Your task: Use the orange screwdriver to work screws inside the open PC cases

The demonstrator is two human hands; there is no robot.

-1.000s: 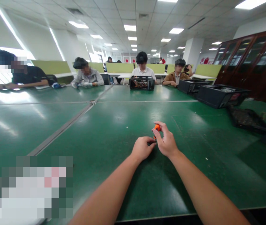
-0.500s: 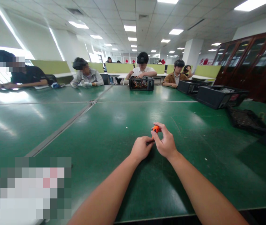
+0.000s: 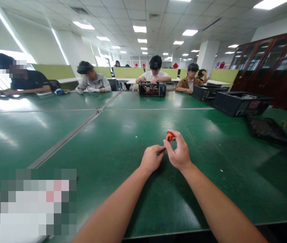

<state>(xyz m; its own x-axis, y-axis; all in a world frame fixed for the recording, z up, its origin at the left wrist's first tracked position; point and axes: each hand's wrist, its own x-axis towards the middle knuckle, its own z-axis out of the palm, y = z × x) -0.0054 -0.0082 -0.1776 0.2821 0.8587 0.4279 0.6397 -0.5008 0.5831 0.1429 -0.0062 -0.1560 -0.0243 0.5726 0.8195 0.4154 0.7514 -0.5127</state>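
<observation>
Just right of the middle of the table, my right hand (image 3: 180,151) grips the orange-and-black handle of a screwdriver (image 3: 169,137) between thumb and fingers. The handle stands roughly upright, and its lower end is hidden by my hands. My left hand (image 3: 152,157) is closed close beside it, fingers pinched on a small dark piece (image 3: 159,153) right under the screwdriver. Most of that piece is covered, so its kind cannot be made out. Both hands are low over the green tabletop (image 3: 123,135).
Open black computer cases (image 3: 241,104) stand at the right, near a dark panel (image 3: 267,129). Across the table a person works at another computer case (image 3: 152,89); other people sit along the far side. A blurred pale object (image 3: 24,209) lies at front left.
My right hand and the screwdriver handle have shifted very slightly, the handle tilting a little. The left hand keeps its place. Across the table, the person's hands have moved over the computer case.
</observation>
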